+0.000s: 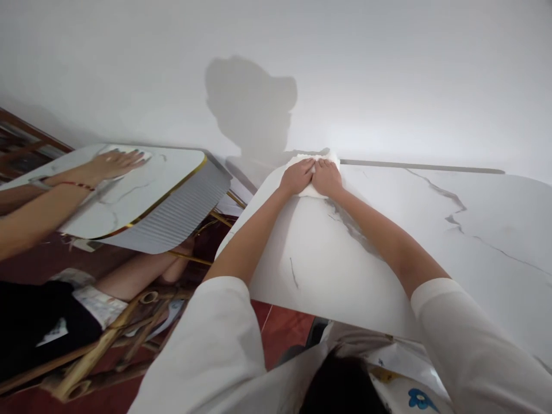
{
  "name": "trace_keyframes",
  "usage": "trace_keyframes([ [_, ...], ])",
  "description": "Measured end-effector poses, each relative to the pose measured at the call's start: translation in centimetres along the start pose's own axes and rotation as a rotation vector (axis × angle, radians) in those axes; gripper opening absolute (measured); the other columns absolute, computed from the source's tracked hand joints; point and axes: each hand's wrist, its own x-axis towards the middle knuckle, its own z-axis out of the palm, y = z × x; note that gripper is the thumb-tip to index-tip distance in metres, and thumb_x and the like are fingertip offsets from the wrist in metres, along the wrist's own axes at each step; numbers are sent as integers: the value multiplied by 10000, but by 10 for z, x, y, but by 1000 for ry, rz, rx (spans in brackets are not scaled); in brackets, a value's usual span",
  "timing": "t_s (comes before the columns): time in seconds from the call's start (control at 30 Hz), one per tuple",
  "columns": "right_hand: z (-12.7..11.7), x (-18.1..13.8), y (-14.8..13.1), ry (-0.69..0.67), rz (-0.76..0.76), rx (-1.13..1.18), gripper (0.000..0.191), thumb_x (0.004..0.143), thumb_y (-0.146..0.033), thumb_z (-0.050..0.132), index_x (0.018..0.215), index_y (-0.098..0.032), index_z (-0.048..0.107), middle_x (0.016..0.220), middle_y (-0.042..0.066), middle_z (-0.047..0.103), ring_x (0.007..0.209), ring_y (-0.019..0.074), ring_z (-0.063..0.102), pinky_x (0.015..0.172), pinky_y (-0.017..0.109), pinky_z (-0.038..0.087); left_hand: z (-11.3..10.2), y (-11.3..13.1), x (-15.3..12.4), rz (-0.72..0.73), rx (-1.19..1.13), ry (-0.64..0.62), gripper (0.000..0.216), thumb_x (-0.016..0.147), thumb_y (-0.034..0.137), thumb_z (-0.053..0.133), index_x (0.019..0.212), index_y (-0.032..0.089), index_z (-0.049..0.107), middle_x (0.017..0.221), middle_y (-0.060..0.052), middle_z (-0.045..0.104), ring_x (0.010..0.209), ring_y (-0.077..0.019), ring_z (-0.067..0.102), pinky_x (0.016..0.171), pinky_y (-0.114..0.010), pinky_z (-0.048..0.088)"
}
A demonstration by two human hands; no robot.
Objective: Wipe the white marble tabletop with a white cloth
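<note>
A white cloth [317,191] lies near the back edge of a white marble-patterned table [297,247], close to the wall. Side by side on top of it, my left hand [298,176] and my right hand [326,177] press down with fingers together and bent over the cloth. My thumbs nearly meet in the middle. Both arms reach forward over the tabletop. Whether the cloth is folded underneath is hidden by my hands.
To the left stands a second marble-patterned table [146,201] with a gold edge and ribbed side. Another person's hand [118,163] rests there on a white cloth. That person sits on a bamboo chair [101,351]. A pale wall [388,80] rises behind both tables.
</note>
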Motion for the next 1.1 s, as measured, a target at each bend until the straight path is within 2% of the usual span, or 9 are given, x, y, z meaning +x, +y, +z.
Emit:
trace_keyframes([
  [0.3,2,27,13,47,17,-21,469,924,-142,288,1323,14,479,1328,190,547,1263,298,431,1090,409,224,3,-7,27,7,-46,45,491,856,203,375,1316,166,543,1409,-47,518,1305,-194,463,1109,-308,336],
  [0.53,3,32,16,27,17,-75,480,923,-150,267,1320,14,480,1336,197,539,1248,309,439,1062,421,253,3,-3,32,27,-51,64,438,869,199,370,1247,216,590,1333,-31,588,1221,-209,532,1051,-326,394],
  [0.8,-3,15,12,43,44,-47,498,899,-159,293,1337,6,462,1364,197,524,1273,293,424,1085,426,231,1,5,23,42,14,36,500,860,175,370,1334,104,515,1414,-93,506,1316,-194,446,1123,-294,308],
  [1.1,-6,-14,6,23,55,-96,541,918,-182,267,1410,15,377,1472,176,413,1359,273,341,1123,414,193,3,20,0,105,57,28,521,867,163,347,1368,79,463,1441,-107,470,1348,-202,407,1142,-331,292],
])
